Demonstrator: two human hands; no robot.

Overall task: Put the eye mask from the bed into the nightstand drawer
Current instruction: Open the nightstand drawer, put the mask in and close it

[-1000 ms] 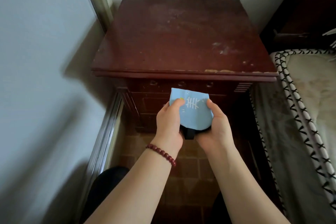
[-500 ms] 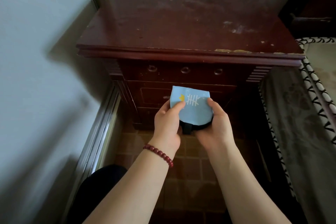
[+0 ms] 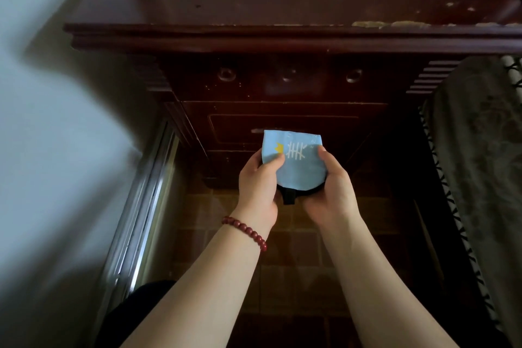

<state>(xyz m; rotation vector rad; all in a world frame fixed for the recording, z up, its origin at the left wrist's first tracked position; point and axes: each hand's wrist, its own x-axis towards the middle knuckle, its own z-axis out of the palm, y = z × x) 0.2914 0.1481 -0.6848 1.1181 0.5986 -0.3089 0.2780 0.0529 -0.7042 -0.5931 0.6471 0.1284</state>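
Eye mask (image 3: 299, 167) was off the bed (image 3: 480, 150) and in the air, held in front of the nightstand (image 3: 282, 37), about level with the lower drawer fronts and above the tiled floor (image 3: 282, 248). It was light blue with a white fishbone print and looked folded. A black strap (image 3: 288, 200) hung under it.

Left hand (image 3: 258, 181), with a red bead bracelet (image 3: 245, 230) on the wrist, had its grip closed on the mask's left edge, thumb on top. Right hand (image 3: 332, 189) had its grip closed on the right edge, fingers cupped under and thumb over the rim. Both hands were occupied.

Progress: pick-up from the bed looked done, and the mask was carried to the nightstand. Left to do: everything at the drawer. The top drawer (image 3: 288, 85), with three round knobs, looked closed, and so did the fronts below it. Nothing was pulled out. Judged next: free one hand, pull a drawer open, drop the mask in, push it closed. Roughly halfway.
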